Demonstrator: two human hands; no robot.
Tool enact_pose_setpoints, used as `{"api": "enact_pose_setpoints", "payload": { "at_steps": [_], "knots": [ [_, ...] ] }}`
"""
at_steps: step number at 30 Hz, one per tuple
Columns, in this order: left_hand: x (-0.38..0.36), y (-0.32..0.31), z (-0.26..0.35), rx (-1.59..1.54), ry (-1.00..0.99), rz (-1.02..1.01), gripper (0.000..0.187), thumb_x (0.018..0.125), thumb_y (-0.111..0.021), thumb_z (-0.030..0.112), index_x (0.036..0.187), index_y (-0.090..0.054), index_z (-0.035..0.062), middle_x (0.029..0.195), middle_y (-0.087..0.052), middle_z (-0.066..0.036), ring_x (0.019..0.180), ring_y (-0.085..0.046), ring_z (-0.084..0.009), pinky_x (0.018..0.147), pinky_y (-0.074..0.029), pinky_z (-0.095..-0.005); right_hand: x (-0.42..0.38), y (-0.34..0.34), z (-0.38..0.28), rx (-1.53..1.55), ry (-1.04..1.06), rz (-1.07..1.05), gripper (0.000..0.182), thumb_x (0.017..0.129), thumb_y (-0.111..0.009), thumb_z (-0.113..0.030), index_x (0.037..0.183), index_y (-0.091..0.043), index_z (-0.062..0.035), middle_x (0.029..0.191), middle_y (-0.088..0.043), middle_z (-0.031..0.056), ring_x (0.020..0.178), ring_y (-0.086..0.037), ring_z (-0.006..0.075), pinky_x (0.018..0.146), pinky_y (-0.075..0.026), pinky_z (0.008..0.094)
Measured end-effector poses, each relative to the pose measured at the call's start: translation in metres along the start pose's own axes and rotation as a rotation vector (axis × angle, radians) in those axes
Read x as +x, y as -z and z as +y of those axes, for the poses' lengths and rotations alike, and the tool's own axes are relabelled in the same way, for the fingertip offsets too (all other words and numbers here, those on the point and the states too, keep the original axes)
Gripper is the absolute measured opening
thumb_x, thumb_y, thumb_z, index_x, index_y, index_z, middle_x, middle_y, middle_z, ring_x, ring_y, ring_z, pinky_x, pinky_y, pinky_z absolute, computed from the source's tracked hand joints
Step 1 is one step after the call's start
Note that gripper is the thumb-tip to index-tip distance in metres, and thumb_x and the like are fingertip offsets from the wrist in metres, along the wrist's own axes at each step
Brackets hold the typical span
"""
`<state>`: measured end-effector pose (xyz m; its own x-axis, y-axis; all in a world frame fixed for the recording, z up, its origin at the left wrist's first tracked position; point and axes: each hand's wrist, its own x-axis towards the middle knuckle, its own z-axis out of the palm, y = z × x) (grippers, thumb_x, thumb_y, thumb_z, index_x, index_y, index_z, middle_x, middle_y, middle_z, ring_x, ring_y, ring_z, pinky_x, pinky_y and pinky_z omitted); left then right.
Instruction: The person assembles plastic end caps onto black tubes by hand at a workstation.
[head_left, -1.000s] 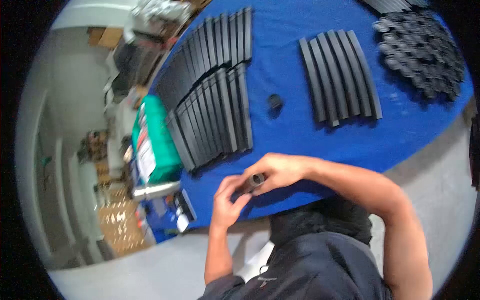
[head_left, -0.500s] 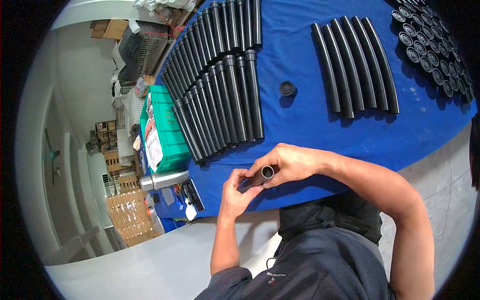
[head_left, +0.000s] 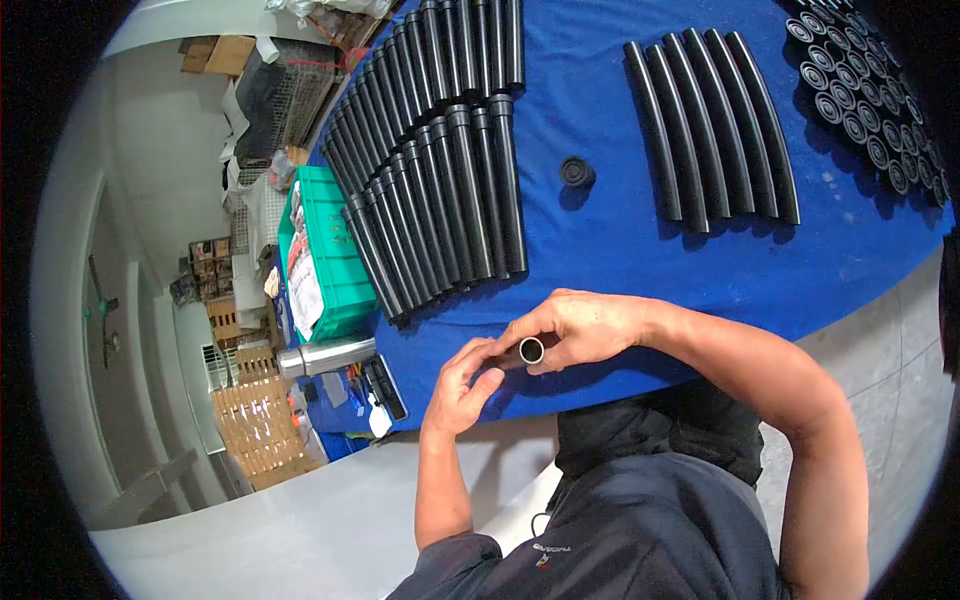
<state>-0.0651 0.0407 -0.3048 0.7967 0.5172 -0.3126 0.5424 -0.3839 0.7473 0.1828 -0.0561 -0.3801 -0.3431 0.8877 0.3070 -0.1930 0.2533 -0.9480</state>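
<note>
A black tube [head_left: 512,357] is held between my two hands near the table's front edge, its open round end tipped up toward me. My right hand [head_left: 590,328] grips it close to that end, thumb below and fingers above. Farther along, my left hand [head_left: 463,388] is wrapped around the tube's other part, which its fingers mostly hide. Beyond my hands, a single black ribbed cap [head_left: 575,172] rests on the blue cloth [head_left: 600,262].
Capped black tubes [head_left: 460,200] lie in two rows at the left. Several plain tubes [head_left: 708,130] lie side by side at the right, with many black caps [head_left: 858,100] at the far right. A green bin [head_left: 345,265], metal cylinder [head_left: 335,357] and small tools [head_left: 380,390] sit left.
My left hand has shifted slightly left and its thumb has moved back from the tube's open end. The tube has turned and moved a little left; my right hand still grips it.
</note>
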Motion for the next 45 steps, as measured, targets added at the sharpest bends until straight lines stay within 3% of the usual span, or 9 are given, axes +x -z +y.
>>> {"api": "enact_pose_setpoints", "payload": {
  "at_steps": [9,12,24,26,30,33,37,42,45],
  "knots": [
    [0.013,-0.011,-0.007,0.147,0.003,0.19,0.038,0.074,-0.083,0.007,0.108,-0.067,-0.001,0.107,-0.067,-0.012,0.103,-0.066,-0.0254,0.094,-0.051,-0.0352,0.001,0.002,0.006,-0.009,-0.01,0.085,0.047,0.089,-0.074,-0.015,0.134,-0.064,-0.0105,0.097,-0.075,0.0103,0.084,-0.07,0.018,0.079,-0.054,0.0348],
    [0.013,-0.007,-0.004,0.169,-0.049,0.169,0.034,0.078,-0.081,0.008,0.108,-0.066,-0.0023,0.111,-0.064,-0.01,0.104,-0.061,-0.0196,0.095,-0.048,-0.0334,0.0,0.004,-0.001,0.008,-0.049,0.092,0.047,0.089,-0.074,-0.014,0.134,-0.064,-0.0102,0.099,-0.075,0.0099,0.087,-0.07,0.0182,0.083,-0.055,0.0344],
    [0.013,0.001,0.006,0.225,-0.073,0.083,0.038,0.093,-0.069,0.017,0.122,-0.064,-0.0064,0.117,-0.066,-0.018,0.106,-0.066,-0.0301,0.095,-0.051,-0.0376,0.004,0.002,0.011,-0.029,-0.033,0.164,0.044,0.087,-0.078,-0.021,0.128,-0.067,-0.0097,0.096,-0.073,0.0092,0.086,-0.068,0.0172,0.078,-0.054,0.0347],
    [0.012,0.0,0.005,0.202,-0.075,0.106,0.038,0.093,-0.07,0.016,0.124,-0.064,-0.0052,0.117,-0.066,-0.018,0.106,-0.066,-0.0297,0.096,-0.051,-0.0378,0.004,0.001,0.011,-0.069,0.005,0.217,0.038,0.087,-0.077,-0.025,0.12,-0.07,-0.0068,0.088,-0.072,0.0116,0.082,-0.069,0.0233,0.076,-0.054,0.0378],
    [0.003,-0.011,0.006,0.381,-0.277,0.441,0.034,0.091,-0.071,0.013,0.121,-0.066,-0.0031,0.113,-0.067,-0.018,0.104,-0.066,-0.0281,0.094,-0.051,-0.0376,0.004,0.0,0.016,-0.087,0.021,0.294,0.042,0.086,-0.077,-0.029,0.118,-0.068,-0.0035,0.082,-0.07,0.0156,0.077,-0.07,0.029,0.072,-0.054,0.041],
    [-0.014,-0.043,-0.008,-0.348,-0.278,0.457,0.016,0.091,-0.072,0.011,0.101,-0.068,-0.0006,0.095,-0.069,-0.015,0.088,-0.066,-0.0235,0.08,-0.053,-0.0352,0.002,0.002,0.006,-0.191,-0.019,0.318,0.045,0.086,-0.078,-0.026,0.123,-0.064,-0.0033,0.074,-0.066,0.0108,0.067,-0.064,0.0201,0.064,-0.05,0.0363],
    [-0.007,-0.079,-0.015,-1.497,0.228,0.051,0.041,0.096,-0.07,0.032,0.122,-0.061,0.0026,0.098,-0.067,-0.012,0.081,-0.066,-0.0244,0.07,-0.056,-0.0354,0.0,0.002,0.003,-0.161,-0.012,0.264,0.039,0.085,-0.075,-0.021,0.117,-0.063,-0.0021,0.069,-0.064,0.0112,0.063,-0.065,0.0195,0.06,-0.049,0.0358],
    [0.016,-0.085,-0.038,-1.84,0.179,0.003,0.044,0.092,-0.074,0.032,0.128,-0.062,0.0087,0.107,-0.069,-0.007,0.084,-0.064,-0.0183,0.066,-0.052,-0.0323,-0.003,0.005,-0.008,-0.225,-0.012,0.212,0.047,0.082,-0.082,-0.037,0.107,-0.067,-0.0005,0.071,-0.066,0.0098,0.063,-0.065,0.0165,0.06,-0.05,0.0331],
    [0.026,-0.077,-0.039,-1.658,-0.041,0.194,0.041,0.088,-0.077,0.013,0.125,-0.061,0.0102,0.114,-0.068,-0.01,0.101,-0.067,-0.0234,0.082,-0.062,-0.0454,-0.005,0.012,-0.007,-0.427,0.079,0.417,0.05,0.081,-0.082,-0.041,0.106,-0.067,-0.0001,0.072,-0.064,0.0102,0.061,-0.063,0.0199,0.059,-0.05,0.0338]
  ]
}}
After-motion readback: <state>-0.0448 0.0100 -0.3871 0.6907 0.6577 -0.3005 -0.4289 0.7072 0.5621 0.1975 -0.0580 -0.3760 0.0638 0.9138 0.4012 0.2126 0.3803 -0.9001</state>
